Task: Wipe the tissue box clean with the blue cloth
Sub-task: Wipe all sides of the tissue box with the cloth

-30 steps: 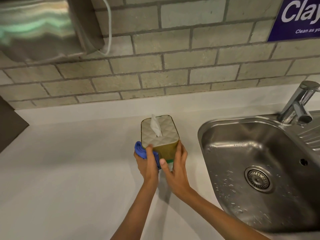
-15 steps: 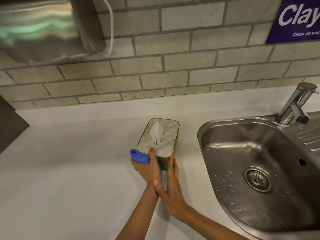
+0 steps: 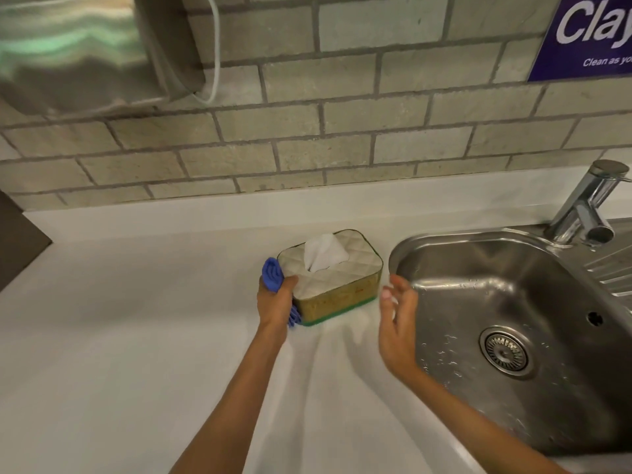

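Observation:
The tissue box [image 3: 337, 295] lies flat on the white counter, its quilted beige top up, a white tissue [image 3: 323, 251] sticking out, gold side and green base toward me. My left hand [image 3: 275, 307] grips the bunched blue cloth [image 3: 272, 274] and presses it against the box's left end, thumb on the top edge. My right hand [image 3: 398, 323] hovers just right of the box, fingers spread, touching nothing.
A stainless steel sink [image 3: 444, 265] with a drain [image 3: 505, 351] lies directly right of the box, a chrome tap [image 3: 586, 206] at its back. A brick wall runs behind the white counter [image 3: 136, 336]. A metal dispenser [image 3: 85, 49] hangs upper left; a purple sign [image 3: 588, 35] upper right.
The box has turned so its long side faces me and now lies flat. My right hand has let go of it and moved right toward the sink. The left hand stays at the box's left end.

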The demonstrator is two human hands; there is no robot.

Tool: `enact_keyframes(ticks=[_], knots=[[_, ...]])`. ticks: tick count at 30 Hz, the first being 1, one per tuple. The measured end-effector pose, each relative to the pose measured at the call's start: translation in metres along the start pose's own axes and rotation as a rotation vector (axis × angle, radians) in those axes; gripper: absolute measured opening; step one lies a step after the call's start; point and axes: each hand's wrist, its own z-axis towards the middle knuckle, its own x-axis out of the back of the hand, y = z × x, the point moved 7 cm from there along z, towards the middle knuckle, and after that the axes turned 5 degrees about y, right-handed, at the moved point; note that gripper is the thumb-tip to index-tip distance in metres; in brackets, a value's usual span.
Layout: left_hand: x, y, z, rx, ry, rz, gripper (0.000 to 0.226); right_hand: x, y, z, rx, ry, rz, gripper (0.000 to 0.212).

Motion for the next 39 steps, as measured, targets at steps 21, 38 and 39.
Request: enact_keyframes(ticks=[21, 38, 39], knots=[[-0.004, -0.023, -0.011, 0.019, -0.126, 0.089, 0.052, -0.017, 0.039, 0.037, -0.184, -0.305, -0.202, 0.076], [0.019, 0.022, -0.017, 0.03, -0.183, 0.469, 0.05, 0.021, -0.01, 0.034, -0.239, -0.22, -0.455, 0.071], [0.018, 0.023, -0.017, 0.032, -0.177, 0.479, 0.053, 0.021, -0.008, 0.036, -0.256, -0.22, -0.46, 0.074]])
